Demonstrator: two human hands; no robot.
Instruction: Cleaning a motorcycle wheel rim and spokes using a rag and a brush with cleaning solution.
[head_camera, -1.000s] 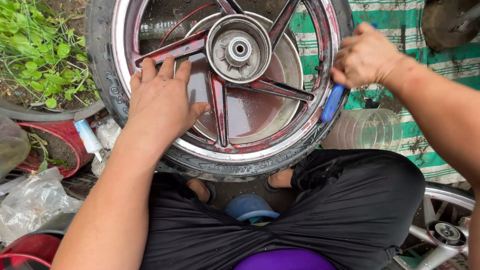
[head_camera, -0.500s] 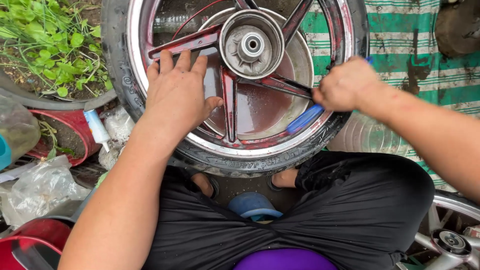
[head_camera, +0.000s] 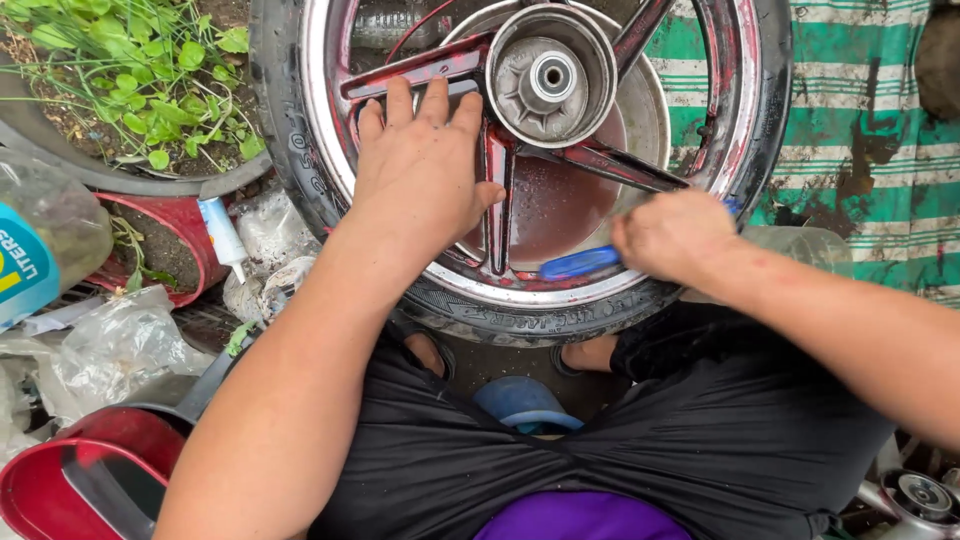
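A motorcycle wheel (head_camera: 330, 160) with a black tyre and red-and-silver spokes lies flat in front of my knees over a basin of reddish water (head_camera: 560, 205). My left hand (head_camera: 425, 170) rests flat on the spokes, fingers spread, beside the grey hub (head_camera: 550, 75). My right hand (head_camera: 672, 235) grips a blue-handled brush (head_camera: 580, 263) whose end lies against the inner rim at the near side of the wheel.
Green plants (head_camera: 120, 80) grow in a tyre planter at the far left. A red pot (head_camera: 165, 250), a small white tube (head_camera: 222, 235), plastic bags (head_camera: 110, 340) and a red helmet (head_camera: 80, 480) lie at the left. A green striped tarp (head_camera: 860, 150) covers the right. Another wheel hub (head_camera: 920, 495) sits at bottom right.
My right hand has swept the blue brush from the wheel's right rim down and left to the near inner rim. The view has shifted, so the wheel sits further right in the frame.
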